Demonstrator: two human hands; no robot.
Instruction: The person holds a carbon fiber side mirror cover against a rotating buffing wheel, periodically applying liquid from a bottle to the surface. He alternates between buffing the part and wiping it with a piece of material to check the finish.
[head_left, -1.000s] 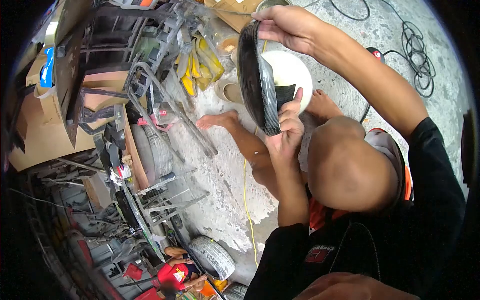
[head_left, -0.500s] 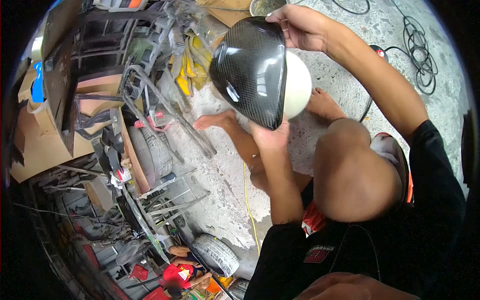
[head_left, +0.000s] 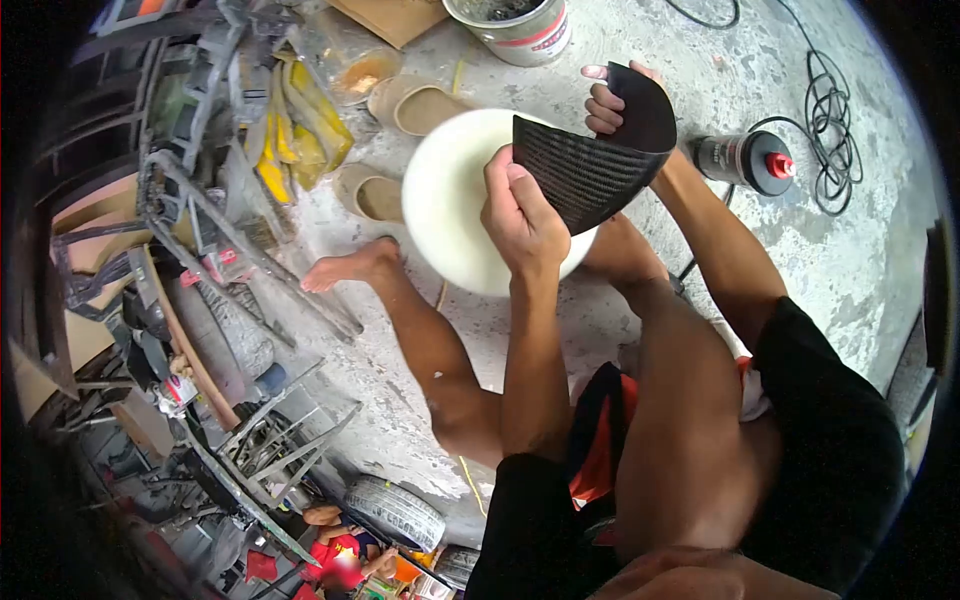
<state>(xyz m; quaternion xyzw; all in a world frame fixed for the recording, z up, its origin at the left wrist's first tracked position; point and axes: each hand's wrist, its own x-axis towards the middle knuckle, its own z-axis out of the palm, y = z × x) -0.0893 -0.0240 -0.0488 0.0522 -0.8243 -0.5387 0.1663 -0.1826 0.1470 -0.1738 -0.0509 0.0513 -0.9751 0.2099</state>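
A curved black carbon-fibre piece [head_left: 585, 175], its woven surface showing, is held up over a round whitish surface [head_left: 450, 200], perhaps a stool or basin. My left hand [head_left: 525, 215] grips its left edge near the lower side, thumb on top. Around the far right end curls my right hand [head_left: 620, 100], several fingertips over the rim and the palm hidden behind the piece. The piece is tilted, its dark inner side partly visible.
Slippers [head_left: 375, 195] lie left of the round surface. A metal can [head_left: 520, 35] stands beyond. On the right are a red-capped bottle [head_left: 745, 162] and a coiled cable [head_left: 835, 130]. Metal frames [head_left: 260, 250] and tyres [head_left: 395, 515] crowd the left. Another person in red [head_left: 335, 555] sits at bottom left.
The black piece has been turned from its glossy outer face to a steeper tilt, showing part of its inside. Both hands have shifted their hold, and the view has moved, uncovering the round surface.
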